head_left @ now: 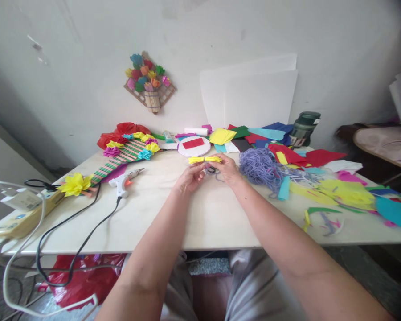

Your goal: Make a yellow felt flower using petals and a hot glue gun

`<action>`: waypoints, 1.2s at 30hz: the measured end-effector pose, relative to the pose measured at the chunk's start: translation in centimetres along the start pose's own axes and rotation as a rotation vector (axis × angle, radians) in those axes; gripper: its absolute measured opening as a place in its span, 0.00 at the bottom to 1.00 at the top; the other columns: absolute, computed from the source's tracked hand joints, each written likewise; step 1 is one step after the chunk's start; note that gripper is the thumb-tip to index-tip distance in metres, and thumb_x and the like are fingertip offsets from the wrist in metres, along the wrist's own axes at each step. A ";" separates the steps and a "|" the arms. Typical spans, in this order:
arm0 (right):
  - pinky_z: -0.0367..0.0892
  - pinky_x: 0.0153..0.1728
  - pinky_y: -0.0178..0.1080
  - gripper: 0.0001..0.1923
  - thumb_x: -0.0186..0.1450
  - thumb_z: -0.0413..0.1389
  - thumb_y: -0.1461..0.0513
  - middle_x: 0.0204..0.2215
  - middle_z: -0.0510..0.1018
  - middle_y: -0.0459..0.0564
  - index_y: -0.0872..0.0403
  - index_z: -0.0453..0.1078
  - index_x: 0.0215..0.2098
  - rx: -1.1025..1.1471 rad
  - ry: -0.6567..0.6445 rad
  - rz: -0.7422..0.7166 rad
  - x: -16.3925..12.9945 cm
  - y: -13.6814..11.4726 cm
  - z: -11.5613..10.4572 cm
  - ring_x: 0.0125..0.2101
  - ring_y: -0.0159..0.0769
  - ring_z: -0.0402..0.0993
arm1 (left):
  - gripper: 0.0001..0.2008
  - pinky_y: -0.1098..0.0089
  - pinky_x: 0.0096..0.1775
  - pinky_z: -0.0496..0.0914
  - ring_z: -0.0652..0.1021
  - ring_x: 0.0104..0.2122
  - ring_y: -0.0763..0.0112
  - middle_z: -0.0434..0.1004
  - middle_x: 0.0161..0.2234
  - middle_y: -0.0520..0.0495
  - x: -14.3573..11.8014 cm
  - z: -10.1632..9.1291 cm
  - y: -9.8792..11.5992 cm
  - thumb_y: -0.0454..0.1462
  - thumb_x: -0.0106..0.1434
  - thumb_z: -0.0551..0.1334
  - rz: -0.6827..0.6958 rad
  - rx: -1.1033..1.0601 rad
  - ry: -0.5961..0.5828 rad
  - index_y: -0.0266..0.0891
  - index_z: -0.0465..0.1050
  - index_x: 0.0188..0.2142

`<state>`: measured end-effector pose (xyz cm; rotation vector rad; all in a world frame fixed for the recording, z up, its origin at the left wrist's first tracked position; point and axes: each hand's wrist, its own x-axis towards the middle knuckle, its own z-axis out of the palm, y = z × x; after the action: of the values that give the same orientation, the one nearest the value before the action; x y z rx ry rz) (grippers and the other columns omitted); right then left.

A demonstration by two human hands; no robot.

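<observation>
Head view: left hand [189, 177] and right hand [226, 170] meet above the table [200, 218] middle, toward its far edge. Both pinch one folded yellow paper strip [205, 159], fingers closed on its centre, ends fanning outward. Bare tabletop runs from the hands to the near edge. Purple yarn [260, 167] sits just right of the right hand; paper scraps [341, 189] crowd the right edge. A glue gun [125, 181] lies left, its cord trailing over the near edge.
</observation>
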<state>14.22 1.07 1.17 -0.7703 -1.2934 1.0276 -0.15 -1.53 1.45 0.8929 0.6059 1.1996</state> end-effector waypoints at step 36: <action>0.67 0.42 0.38 0.20 0.55 0.45 0.72 0.36 0.78 0.50 0.56 0.71 0.42 -0.629 0.116 0.051 1.4 1.6 -2.0 0.36 0.32 0.73 | 0.16 0.78 0.17 0.48 0.52 0.14 0.85 0.52 0.15 0.61 0.7 -1.1 0.1 0.43 0.47 0.68 0.267 0.124 0.342 0.34 0.71 0.31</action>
<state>15.91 3.19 -0.04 -1.3208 -1.5164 0.5949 -0.93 -0.57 1.01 0.8992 0.8623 1.5878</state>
